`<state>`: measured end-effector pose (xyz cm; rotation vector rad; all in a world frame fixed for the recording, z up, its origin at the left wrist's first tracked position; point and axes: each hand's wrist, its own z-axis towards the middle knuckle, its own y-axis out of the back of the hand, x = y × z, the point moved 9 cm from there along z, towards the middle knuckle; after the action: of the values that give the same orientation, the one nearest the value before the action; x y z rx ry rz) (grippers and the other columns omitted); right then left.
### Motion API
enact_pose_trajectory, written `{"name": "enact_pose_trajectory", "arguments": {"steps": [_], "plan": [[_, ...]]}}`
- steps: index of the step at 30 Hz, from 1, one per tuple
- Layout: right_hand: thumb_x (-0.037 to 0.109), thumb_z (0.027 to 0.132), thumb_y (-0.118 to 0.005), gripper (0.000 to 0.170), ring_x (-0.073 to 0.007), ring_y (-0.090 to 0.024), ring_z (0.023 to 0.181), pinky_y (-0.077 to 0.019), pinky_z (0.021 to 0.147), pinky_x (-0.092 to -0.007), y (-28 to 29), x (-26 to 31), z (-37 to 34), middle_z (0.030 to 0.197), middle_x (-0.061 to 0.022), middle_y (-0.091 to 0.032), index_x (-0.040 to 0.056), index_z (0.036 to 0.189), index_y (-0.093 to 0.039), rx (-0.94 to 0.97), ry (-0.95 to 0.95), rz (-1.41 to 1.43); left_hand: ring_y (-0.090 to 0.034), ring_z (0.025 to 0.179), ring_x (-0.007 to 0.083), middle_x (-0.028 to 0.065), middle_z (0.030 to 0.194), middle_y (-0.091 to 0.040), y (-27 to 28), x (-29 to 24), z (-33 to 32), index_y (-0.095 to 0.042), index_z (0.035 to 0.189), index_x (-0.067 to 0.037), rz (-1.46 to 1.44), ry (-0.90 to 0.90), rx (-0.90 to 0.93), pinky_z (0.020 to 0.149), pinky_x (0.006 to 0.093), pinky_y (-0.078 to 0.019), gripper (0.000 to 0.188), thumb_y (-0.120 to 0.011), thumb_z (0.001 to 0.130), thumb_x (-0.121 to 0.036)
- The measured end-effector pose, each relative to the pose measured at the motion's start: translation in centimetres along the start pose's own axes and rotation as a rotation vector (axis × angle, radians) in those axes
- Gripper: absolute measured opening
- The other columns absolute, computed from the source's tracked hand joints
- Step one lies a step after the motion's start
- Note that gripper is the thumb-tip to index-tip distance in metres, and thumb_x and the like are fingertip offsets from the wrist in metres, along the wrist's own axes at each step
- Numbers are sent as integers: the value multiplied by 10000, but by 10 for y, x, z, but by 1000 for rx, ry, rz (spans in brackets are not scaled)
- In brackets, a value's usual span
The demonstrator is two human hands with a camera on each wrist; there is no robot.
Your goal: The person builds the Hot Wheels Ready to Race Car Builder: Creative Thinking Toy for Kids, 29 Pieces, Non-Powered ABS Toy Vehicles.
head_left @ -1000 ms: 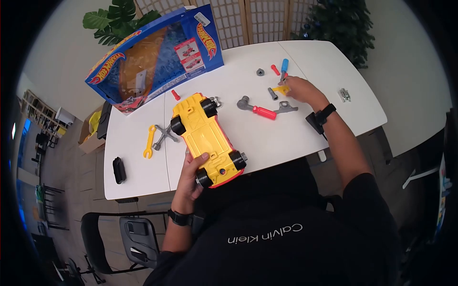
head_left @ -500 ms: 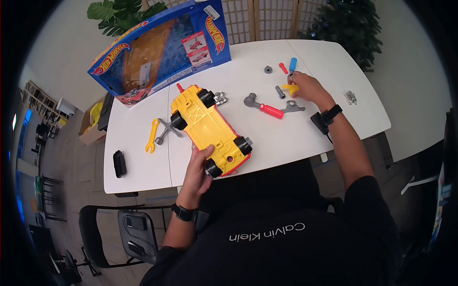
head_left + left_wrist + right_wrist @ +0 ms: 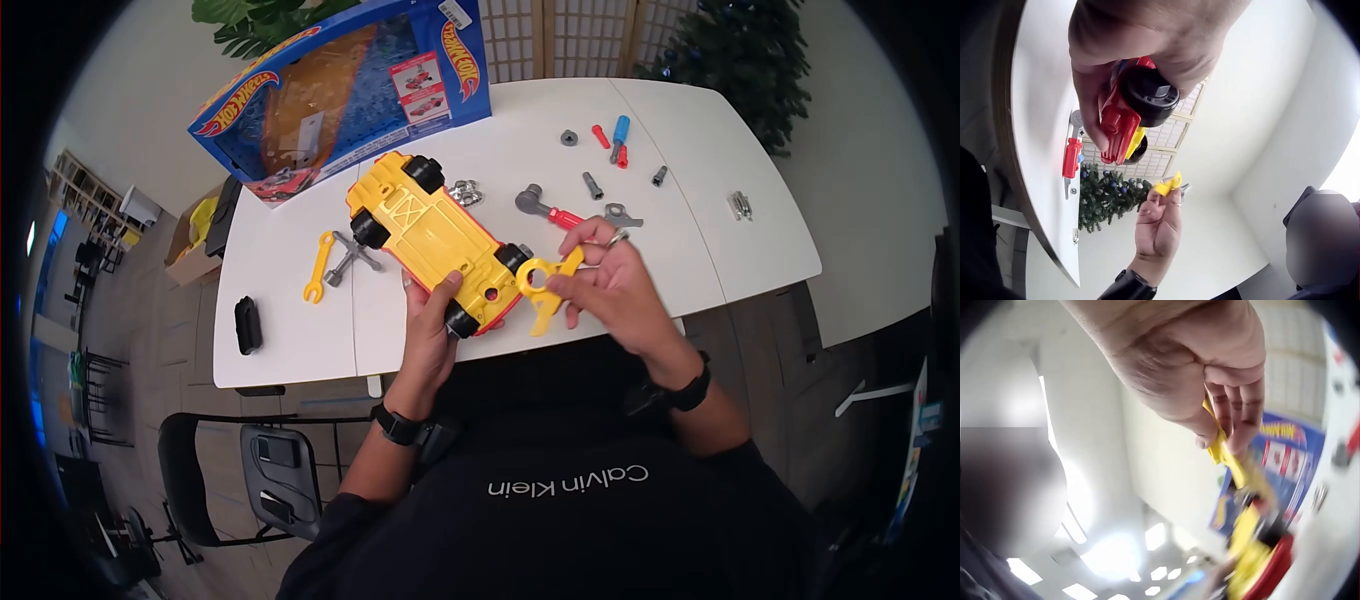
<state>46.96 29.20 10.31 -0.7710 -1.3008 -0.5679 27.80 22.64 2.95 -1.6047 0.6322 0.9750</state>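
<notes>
Pulled in from farther up the white table (image 3: pixel 300 345) since approx. 0.5 sec. ago, a yellow ringed piece (image 3: pixel 541 314) sits pinched btwn. thumb & fingers of the R hand (image 3: pixel 622 300), near the toy car (image 3: pixel 430 235). On my remote feed I see the L hand (image 3: pixel 432 335) gripping the car's near end, yellow underside up, above the table's near half.

Right wrist view: toy car (image 3: pixel 1252 562) badly smeared at five o'clock, bottom edge slicing it! Head view: plant (image 3: pixel 240 38) chopped at eleven o'clock; left hand (image 3: pixel 430 338), fingers mostly hidden behind toy car.
</notes>
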Motion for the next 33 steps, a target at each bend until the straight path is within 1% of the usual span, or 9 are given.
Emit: {"name": "enact_pose_trajectory", "arguments": {"steps": [3,9,16,18,24,26,28,31,33], "plan": [[32,980,-754,423,-131,-738,821,-583,577,-240,-9,-32,-1,995,-154,-691,36,1212,-400,-40,4,40,-714,1168,265,152,1372,-616,-3,4,2,-386,1487,-52,-44,-8,-28,932,425,-639,524,-635,1049,-198],[50,966,-775,492,-133,-720,671,-573,544,-232,-22,-50,2,920,-170,-710,49,1168,-327,-132,24,80,-738,1074,210,144,1254,-693,-14,8,-2,-492,1356,13,-97,7,63,911,355,-625,448,-721,976,-56],[160,930,-843,559,-89,-640,526,-491,436,-221,-9,-68,1,719,-43,-591,47,1147,-340,-209,22,-117,-757,1014,225,153,1196,-728,-12,12,-8,-519,1346,26,-53,47,126,925,370,-628,496,-721,896,79],[201,934,-845,542,-64,-616,507,-458,427,-205,-10,-68,-3,635,3,-525,45,1127,-363,-189,21,-155,-741,1079,244,166,1252,-691,-12,14,-10,-460,1389,7,-2,65,133,954,390,-628,599,-725,866,125],[210,934,-847,505,-53,-587,498,-459,450,-204,-11,-68,0,606,28,-506,67,1084,-386,-138,-1,-210,-672,1235,286,181,1371,-579,-9,21,-13,-286,1470,-64,27,72,92,984,416,-625,820,-730,825,180],[216,927,-855,502,-51,-586,506,-463,459,-208,-6,-67,2,613,24,-521,68,1070,-398,-125,-11,-213,-673,1232,296,187,1373,-574,-5,25,-13,-281,1471,-66,21,76,82,980,424,-628,823,-728,826,181],[260,913,-874,504,-48,-571,518,-464,474,-218,-6,-62,6,626,18,-551,73,1033,-421,20,-14,-326,-674,1230,306,192,1374,-570,-2,28,-16,-275,1472,-67,15,76,69,977,432,-631,826,-727,828,183],[352,931,-853,408,-29,-566,582,-472,523,-240,36,-41,29,640,28,-562,72,881,-561,9,-38,-415,-736,1120,319,203,1295,-647,1,19,-20,-377,1422,-21,28,-26,34,920,485,-662,680,-719,853,125],[326,925,-848,347,-102,-637,688,-525,616,-295,71,7,54,713,-20,-614,56,884,-635,-160,104,-835,-668,1232,338,203,1376,-550,-1,15,-24,-262,1470,-59,11,3,84,994,500,-628,825,-725,828,176]]}}
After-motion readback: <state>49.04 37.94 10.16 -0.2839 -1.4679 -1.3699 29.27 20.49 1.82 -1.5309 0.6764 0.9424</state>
